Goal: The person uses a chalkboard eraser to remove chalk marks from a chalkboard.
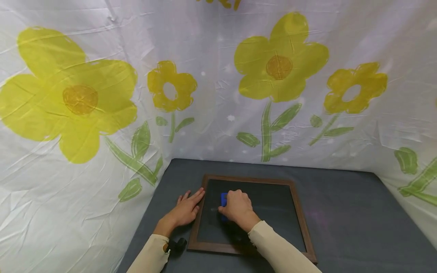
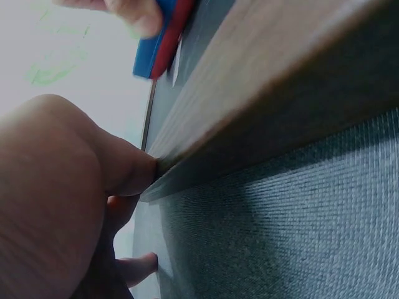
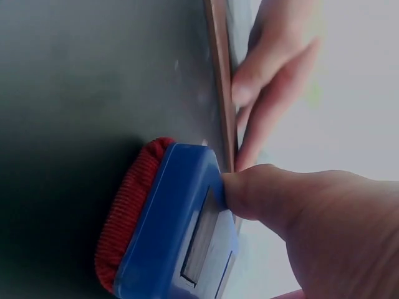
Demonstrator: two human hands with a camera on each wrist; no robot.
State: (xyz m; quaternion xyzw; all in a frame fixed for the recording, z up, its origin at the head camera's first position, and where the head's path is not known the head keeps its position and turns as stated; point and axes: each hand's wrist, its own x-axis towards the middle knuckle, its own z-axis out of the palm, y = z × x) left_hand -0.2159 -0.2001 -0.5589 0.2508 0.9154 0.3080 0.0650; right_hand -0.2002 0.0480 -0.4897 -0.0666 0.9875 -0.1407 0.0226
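A blackboard (image 1: 269, 212) with a brown wooden frame lies flat before me. Near its left part, my right hand (image 1: 239, 208) grips a blue board eraser (image 1: 224, 197). The right wrist view shows the eraser's ribbed red pad (image 3: 128, 218) turned toward the black surface, with the thumb pressed on the blue casing. My left hand (image 1: 185, 209), fingers extended, rests against the left side of the wooden frame (image 2: 218, 99). In the left wrist view the thumb touches the frame's outer edge. Small pale marks show on the board beside the eraser.
The board lies on a table with a dark grey cloth (image 1: 348, 212). White fabric walls (image 1: 211, 125) printed with yellow flowers rise behind the table and at both sides. A black device (image 1: 178, 244) sits at my left wrist.
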